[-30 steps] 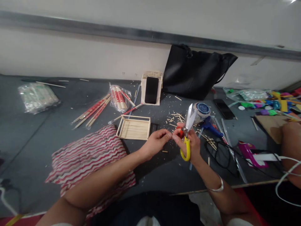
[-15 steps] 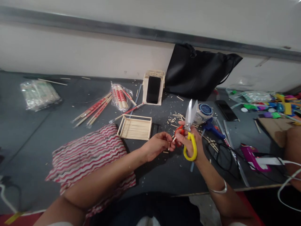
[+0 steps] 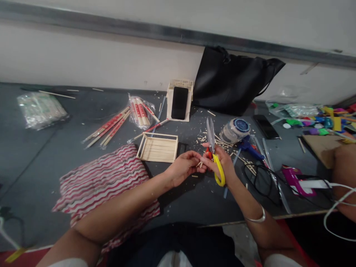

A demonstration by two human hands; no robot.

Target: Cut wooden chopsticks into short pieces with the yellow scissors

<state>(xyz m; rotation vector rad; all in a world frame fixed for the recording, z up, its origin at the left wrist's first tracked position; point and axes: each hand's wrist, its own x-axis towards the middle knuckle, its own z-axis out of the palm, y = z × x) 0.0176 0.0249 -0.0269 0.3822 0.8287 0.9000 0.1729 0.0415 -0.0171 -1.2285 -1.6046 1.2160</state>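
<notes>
My left hand [image 3: 182,168] pinches short pieces of wooden stick [image 3: 199,164] at its fingertips. My right hand [image 3: 224,163] is closed around scissors [image 3: 218,170] with a yellow and an orange-red handle, their blades pointing up and away from me. The fingertips of both hands meet at the stick pieces. Left of them on the table stands a small open frame of thin sticks [image 3: 159,148] with a slatted base. Cut bits of stick lie scattered just beyond my right hand. One short stick piece [image 3: 194,176] lies below my fingers.
A glue jar [image 3: 235,130], a blue glue gun [image 3: 251,150] and cables lie to the right. Wrapped chopsticks [image 3: 109,128], a striped cloth [image 3: 105,181] and a plastic packet [image 3: 41,110] are left. A phone [image 3: 179,103] and black bag [image 3: 233,81] are behind. Someone's arm [image 3: 345,172] rests far right.
My right hand has moved left toward my left hand, with the scissors turned more edge-on. The fingertips have come together around the stick pieces. The view has shifted slightly.
</notes>
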